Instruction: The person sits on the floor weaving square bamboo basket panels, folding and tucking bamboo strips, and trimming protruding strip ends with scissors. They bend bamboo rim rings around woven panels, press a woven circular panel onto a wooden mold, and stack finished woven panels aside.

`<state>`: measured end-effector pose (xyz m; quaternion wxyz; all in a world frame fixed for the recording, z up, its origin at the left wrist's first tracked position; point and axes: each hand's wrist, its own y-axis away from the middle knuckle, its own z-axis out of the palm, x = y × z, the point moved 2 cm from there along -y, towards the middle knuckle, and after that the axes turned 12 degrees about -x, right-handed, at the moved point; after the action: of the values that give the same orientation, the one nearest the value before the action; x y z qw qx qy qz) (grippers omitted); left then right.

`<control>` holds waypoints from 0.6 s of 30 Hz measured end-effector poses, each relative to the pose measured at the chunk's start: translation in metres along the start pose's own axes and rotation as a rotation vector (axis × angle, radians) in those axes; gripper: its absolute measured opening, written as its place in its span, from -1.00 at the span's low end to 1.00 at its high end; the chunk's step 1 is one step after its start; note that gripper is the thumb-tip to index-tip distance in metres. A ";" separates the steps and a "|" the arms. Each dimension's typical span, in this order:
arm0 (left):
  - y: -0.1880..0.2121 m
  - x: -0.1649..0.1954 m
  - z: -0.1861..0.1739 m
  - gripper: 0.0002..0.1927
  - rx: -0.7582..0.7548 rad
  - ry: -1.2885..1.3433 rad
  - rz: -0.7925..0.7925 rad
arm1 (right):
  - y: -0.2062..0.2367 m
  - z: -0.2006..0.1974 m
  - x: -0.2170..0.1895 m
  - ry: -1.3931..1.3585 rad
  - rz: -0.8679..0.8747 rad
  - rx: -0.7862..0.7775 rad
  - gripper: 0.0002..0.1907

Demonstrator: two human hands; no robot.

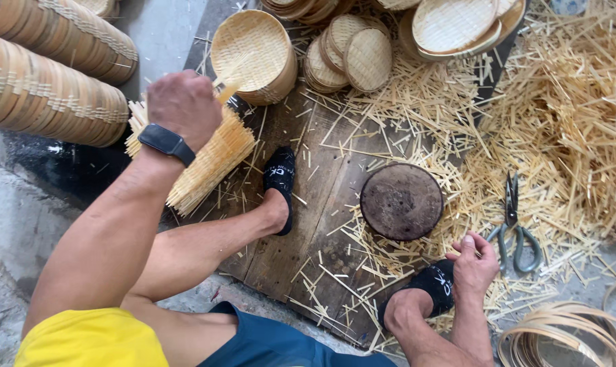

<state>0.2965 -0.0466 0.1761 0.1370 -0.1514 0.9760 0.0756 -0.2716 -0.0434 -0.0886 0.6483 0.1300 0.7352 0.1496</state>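
My left hand [184, 107], with a black wristband, is raised over a bundle of cut bamboo strips [206, 160] and grips a few thin strips that stick up toward a round woven basket [255, 54]. My right hand [474, 264] hangs low by my right foot, fingers curled, thumb up; whether it pinches anything I cannot tell. A dark round wooden block [401, 201] lies on the plank floor [321, 177] between my feet.
Grey-handled shears [515, 228] lie in bamboo scraps right of the block. Stacks of woven trays [50, 75] stand at the left, woven lids [352, 54] and trays at the top. Coiled bamboo hoops [566, 336] sit bottom right. A heap of offcuts [566, 122] fills the right.
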 end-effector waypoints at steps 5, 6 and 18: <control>0.009 0.061 -0.043 -0.92 -0.115 0.171 0.111 | 0.005 -0.005 0.010 -0.041 0.073 -0.055 -0.74; 0.007 0.064 -0.049 -0.91 -0.170 0.184 0.133 | 0.006 -0.006 0.011 -0.038 0.065 -0.055 -0.74; 0.023 0.070 -0.109 -0.91 -0.032 0.094 0.231 | 0.013 -0.008 0.004 -0.110 0.041 -0.100 -0.74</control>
<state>0.1985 -0.0643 0.2621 0.0792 -0.0436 0.9909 0.0995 -0.2799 -0.0303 -0.0858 0.6900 0.1203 0.6873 0.1922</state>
